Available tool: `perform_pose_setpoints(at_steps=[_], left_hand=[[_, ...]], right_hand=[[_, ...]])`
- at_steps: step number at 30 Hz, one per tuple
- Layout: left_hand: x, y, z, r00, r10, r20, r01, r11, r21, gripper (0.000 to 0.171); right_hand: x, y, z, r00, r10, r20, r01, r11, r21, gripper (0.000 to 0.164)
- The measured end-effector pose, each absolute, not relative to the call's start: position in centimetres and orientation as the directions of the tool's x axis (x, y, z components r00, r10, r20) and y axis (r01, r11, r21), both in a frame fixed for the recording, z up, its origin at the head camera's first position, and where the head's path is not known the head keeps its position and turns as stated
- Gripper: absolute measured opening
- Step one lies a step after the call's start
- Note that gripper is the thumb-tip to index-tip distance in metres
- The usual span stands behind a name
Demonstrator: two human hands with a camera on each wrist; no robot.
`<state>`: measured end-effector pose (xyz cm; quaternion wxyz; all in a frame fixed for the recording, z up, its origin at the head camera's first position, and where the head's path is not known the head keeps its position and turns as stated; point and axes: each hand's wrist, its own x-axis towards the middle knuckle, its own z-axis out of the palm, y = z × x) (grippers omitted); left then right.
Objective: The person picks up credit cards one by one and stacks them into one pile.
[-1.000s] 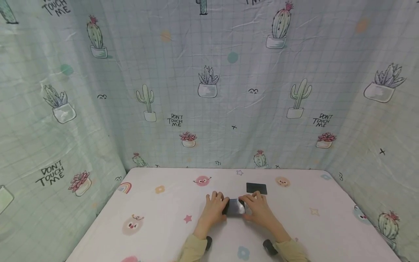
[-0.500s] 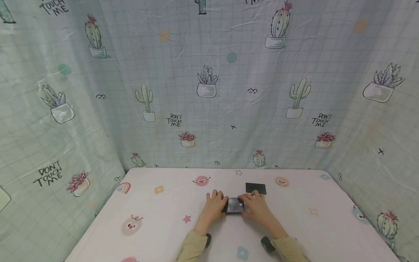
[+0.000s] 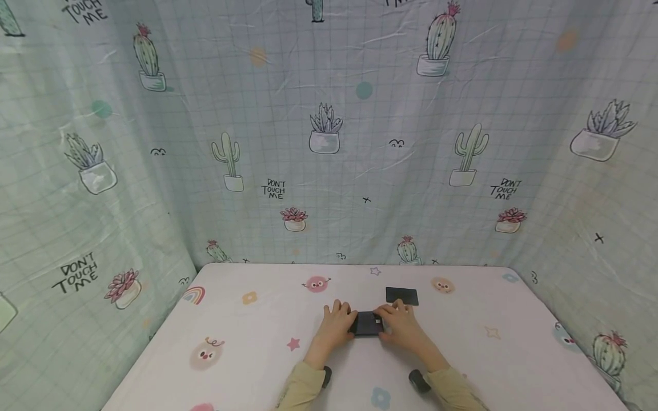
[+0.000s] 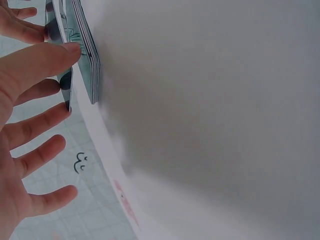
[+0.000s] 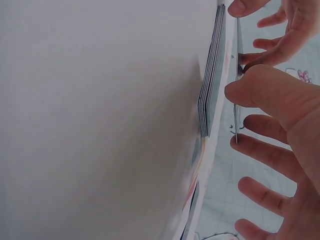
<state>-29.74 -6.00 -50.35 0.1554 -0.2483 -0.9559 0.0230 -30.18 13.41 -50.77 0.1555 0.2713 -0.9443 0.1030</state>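
Both hands hold one thin, dark, glossy card [image 3: 366,324] by its opposite ends, low over the table. A small light square shows near its right end. My left hand [image 3: 336,325] pinches the left end between thumb and fingers, its other fingers spread. On the right end, my right hand [image 3: 403,326] grips with thumb and fingertips. Seen edge-on in the right wrist view, the card [image 5: 237,100] stands apart from a neat stack of thin glossy sheets [image 5: 212,75] on the table. The left wrist view shows the same stack [image 4: 90,65] close to the card.
A second dark flat card [image 3: 402,295] lies on the table just behind the right hand. The table [image 3: 247,354] has a white cloth printed with cartoon figures. A cactus-patterned curtain [image 3: 370,171] hangs behind it and along both sides.
The bright reflection on the held card has faded; its face now looks evenly dark, with the small light square showing. Both hands have stayed almost in place.
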Motion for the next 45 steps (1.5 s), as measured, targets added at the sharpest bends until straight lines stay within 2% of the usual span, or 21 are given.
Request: perform_pose_setpoints(at_steps=[11,18,28,33,39,45], left_hand=[[-29.62,-5.94,-50.68,-0.841,0.479,0.254,0.479,0.876,-0.065,0.038],[-29.53,-6.02,-50.88,-0.83,0.491,0.265,0.487,0.869,-0.084,0.035],[-29.46,-6.32,-50.53,-0.834,0.509,0.214,0.502,0.86,-0.09,0.034],[-29.57,-6.59,-50.66,-0.828,0.525,0.196,0.514,0.851,-0.106,0.036],[-29.94,-6.73,-50.97,-0.829,0.53,0.181,0.526,0.847,-0.073,0.038],[-30.22,-6.89,-51.16,-0.824,0.536,0.183,0.536,0.843,-0.051,0.039]], right_hand=[[-30.08,13.42,-50.86,-0.819,-0.484,0.307,-0.546,0.822,-0.161,0.045],[-30.05,13.34,-50.8,-0.818,-0.495,0.294,-0.552,0.819,-0.156,0.045],[-29.96,13.15,-50.66,-0.825,-0.505,0.254,-0.551,0.819,-0.161,0.042],[-29.89,13.24,-50.69,-0.821,-0.518,0.242,-0.556,0.822,-0.126,0.042],[-30.19,13.58,-51.09,-0.807,-0.537,0.246,-0.573,0.814,-0.101,0.044],[-30.5,13.85,-51.04,-0.804,-0.548,0.231,-0.582,0.805,-0.117,0.044]])
